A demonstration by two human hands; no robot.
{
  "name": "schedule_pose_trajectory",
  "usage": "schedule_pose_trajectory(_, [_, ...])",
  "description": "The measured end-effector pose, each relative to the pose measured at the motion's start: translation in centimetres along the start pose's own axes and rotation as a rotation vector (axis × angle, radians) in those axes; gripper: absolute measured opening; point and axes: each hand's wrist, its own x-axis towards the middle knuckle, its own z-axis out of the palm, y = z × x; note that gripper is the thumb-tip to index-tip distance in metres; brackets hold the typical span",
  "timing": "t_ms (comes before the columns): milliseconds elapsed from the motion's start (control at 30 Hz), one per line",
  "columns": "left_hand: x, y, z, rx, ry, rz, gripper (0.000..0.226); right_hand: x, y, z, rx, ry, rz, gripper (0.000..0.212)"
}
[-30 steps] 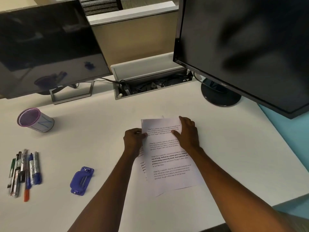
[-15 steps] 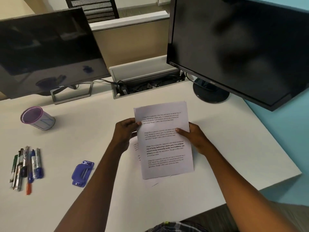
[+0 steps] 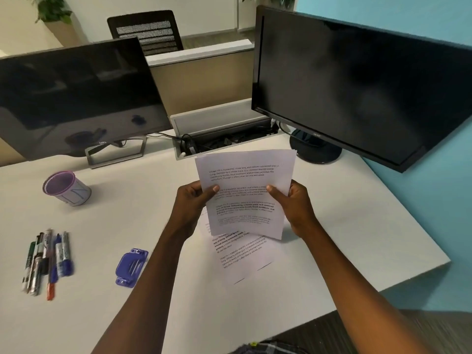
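A thin stack of printed white sheets [image 3: 245, 175] is raised off the white desk [image 3: 127, 213] and tilted toward me. My left hand [image 3: 192, 203] grips its left edge, thumb on the printed face. My right hand [image 3: 293, 203] grips the right edge the same way. Another printed sheet [image 3: 242, 254] lies flat on the desk below the raised ones, partly hidden by them.
A purple-rimmed cup [image 3: 67, 188] lies at the left. Several pens and markers [image 3: 46, 259] lie near the left edge, a blue stapler-like clip [image 3: 131, 267] beside them. Two dark monitors [image 3: 76, 98] [image 3: 357, 83] stand behind, with an open cable tray [image 3: 224, 139] between them.
Both hands lifted the top sheets off the desk and tilted them up toward me. One sheet stayed flat on the desk. The camera tipped upward.
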Motion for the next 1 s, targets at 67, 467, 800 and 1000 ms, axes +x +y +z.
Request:
schedule_pose_trajectory(67, [-0.4, 0.6, 0.0, -0.008, -0.003, 0.035, 0.023, -0.2, -0.4, 0.1, -0.006, 0.005, -0.027, 0.015])
schedule_pose_trajectory(467, [-1.6, -1.8, -0.2, 0.069, -0.010, -0.034, 0.018, -0.9, 0.9, 0.4, -0.042, -0.046, 0.021, 0.018])
schedule_pose_trajectory(800, [-2.1, -3.9, 0.2, 0.105, 0.012, -0.096, 0.018, -0.8, 2.9, 0.5, -0.081, -0.056, 0.091, 0.033])
schedule_pose_trajectory(1000, [-2.1, -3.4, -0.2, 0.130, 0.021, -0.079, 0.018, -0.8, 2.8, -0.3, -0.082, -0.100, 0.068, 0.031])
